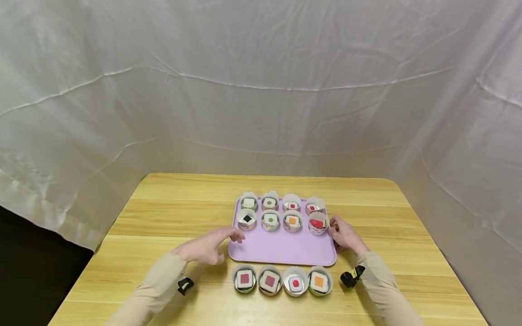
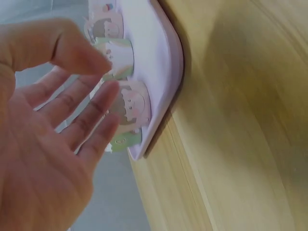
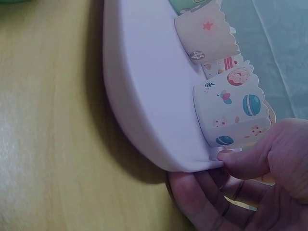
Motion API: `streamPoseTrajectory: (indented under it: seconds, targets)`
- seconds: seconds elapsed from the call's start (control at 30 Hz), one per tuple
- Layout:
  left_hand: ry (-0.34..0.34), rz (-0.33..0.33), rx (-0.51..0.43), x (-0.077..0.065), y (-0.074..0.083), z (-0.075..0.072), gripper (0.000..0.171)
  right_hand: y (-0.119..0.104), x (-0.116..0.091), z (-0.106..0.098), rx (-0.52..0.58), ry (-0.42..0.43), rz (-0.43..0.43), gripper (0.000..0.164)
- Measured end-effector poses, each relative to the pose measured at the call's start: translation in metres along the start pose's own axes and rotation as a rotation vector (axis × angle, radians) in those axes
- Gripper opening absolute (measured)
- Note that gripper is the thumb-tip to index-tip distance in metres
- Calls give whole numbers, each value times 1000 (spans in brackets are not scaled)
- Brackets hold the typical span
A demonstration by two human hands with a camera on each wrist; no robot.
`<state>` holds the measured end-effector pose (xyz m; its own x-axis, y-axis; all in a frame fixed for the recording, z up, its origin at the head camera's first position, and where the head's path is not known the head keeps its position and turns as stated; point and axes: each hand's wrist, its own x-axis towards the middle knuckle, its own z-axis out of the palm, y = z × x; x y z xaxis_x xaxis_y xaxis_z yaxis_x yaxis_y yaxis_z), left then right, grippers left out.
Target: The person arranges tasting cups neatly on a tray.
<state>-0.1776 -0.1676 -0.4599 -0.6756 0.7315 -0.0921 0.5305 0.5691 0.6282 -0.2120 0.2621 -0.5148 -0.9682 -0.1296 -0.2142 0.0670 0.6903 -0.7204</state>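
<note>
A lilac tray lies on the table, with two rows of paper cups on its back half. Each cup holds a small sushi-like piece; one at the right front holds a red piece. My right hand grips the tray's right rim, thumb on top and fingers under the edge in the right wrist view, close to a white patterned cup. Just off the tray's left edge hovers my left hand, fingers loosely bent and apart, holding nothing. In the left wrist view its fingers overlap the cups behind them.
In front of the tray stands a row of several more filled cups, among them one with an orange-centred piece and one with a dark pink centre. The wooden table is bordered by a pale hanging cloth at back and sides.
</note>
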Motion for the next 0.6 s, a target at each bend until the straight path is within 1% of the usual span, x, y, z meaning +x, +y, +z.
streamPoseTrajectory:
  seconds: [0.07, 0.13, 0.2, 0.3, 0.37, 0.43, 0.6]
  targets:
    - [-42, -7, -13, -1, 3, 2, 74, 0, 0, 0, -2, 0, 2, 18]
    - [-80, -30, -15, -2, 8, 4, 79, 0, 0, 0, -1, 1, 6, 18]
    - [-118, -65, -7, -2, 12, 7, 84, 0, 0, 0, -4, -3, 5, 18]
    - [-158, -93, 29, 0, 18, 12, 87, 1, 1, 0, -6, -8, 4, 19]
    - [-170, -93, 57, 1, 20, 16, 89, 1, 1, 0, -6, -10, 9, 19]
    - [-172, -77, 69, 2, 21, 19, 90, 1, 1, 0, -6, -11, 9, 19]
    - [-179, -53, 72, 4, 23, 28, 93, 0, 1, 0, -11, -10, 12, 20]
